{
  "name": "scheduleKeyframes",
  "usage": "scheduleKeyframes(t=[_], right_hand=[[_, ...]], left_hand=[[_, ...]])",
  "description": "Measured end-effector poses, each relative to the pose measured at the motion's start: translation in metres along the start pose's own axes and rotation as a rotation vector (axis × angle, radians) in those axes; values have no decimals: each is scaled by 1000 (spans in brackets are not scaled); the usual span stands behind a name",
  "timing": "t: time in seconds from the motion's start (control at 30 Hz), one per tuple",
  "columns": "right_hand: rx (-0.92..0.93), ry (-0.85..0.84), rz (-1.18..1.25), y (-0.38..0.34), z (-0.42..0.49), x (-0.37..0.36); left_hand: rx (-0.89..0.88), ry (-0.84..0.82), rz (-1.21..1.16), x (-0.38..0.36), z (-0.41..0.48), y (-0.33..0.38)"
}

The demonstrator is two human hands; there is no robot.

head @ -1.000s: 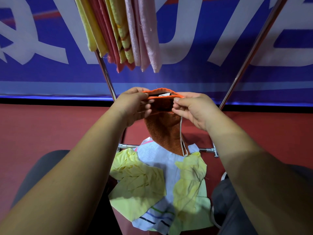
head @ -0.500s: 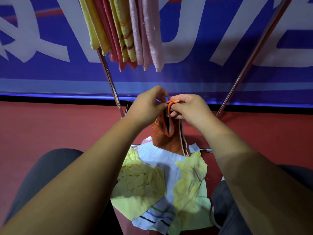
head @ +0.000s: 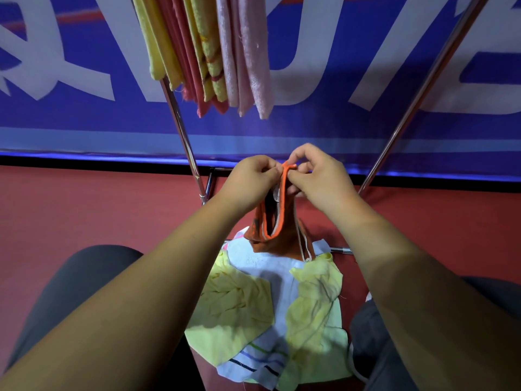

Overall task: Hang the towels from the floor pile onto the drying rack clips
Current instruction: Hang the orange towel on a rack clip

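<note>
An orange towel (head: pixel 282 235) with a pale trim hangs folded between my hands above the floor pile. My left hand (head: pixel 251 184) pinches its top edge from the left, and my right hand (head: pixel 318 179) pinches the same bunched edge from the right, fingertips almost touching. A white cord dangles from the towel's right side. Below lies the floor pile (head: pixel 267 306): yellow cloths on a white striped towel. Several hung towels (head: pixel 208 52), yellow, red and pink, dangle from the rack at the top. The clips themselves are out of view.
Two chrome rack legs (head: pixel 183 142) (head: pixel 417 88) slant down to a low crossbar (head: pixel 342 251) behind the pile. A blue banner with white letters (head: pixel 84 66) stands behind the rack. My knees in dark trousers flank the pile on the red floor (head: pixel 84 207).
My hands have come together, gathering the orange towel's spread top edge into a narrow bunch. The towel now hangs folded lengthwise instead of stretched open.
</note>
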State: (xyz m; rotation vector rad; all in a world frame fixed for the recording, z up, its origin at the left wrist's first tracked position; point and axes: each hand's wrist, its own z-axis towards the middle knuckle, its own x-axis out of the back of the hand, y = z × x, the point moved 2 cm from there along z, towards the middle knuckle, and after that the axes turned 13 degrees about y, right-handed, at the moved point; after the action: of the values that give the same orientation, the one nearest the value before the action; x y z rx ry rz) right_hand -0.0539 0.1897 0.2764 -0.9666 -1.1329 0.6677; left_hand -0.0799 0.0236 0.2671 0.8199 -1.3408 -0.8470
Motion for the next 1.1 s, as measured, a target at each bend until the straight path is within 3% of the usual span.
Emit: scheduleKeyframes(t=[0.13, 0.3, 0.4, 0.87, 1.1], right_hand=[[74, 39, -99, 2, 3, 0], [64, 45, -188, 8, 8, 2], [3, 16, -161, 9, 9, 0], [45, 50, -175, 15, 11, -2], [90, 49, -215, 11, 7, 2]], left_hand=[[59, 14, -113, 1, 1, -3], [-20, 89, -22, 7, 1, -1], [-75, 55, 19, 8, -1, 3], [-159, -45, 78, 10, 2, 3], [-111, -77, 72, 14, 1, 5]])
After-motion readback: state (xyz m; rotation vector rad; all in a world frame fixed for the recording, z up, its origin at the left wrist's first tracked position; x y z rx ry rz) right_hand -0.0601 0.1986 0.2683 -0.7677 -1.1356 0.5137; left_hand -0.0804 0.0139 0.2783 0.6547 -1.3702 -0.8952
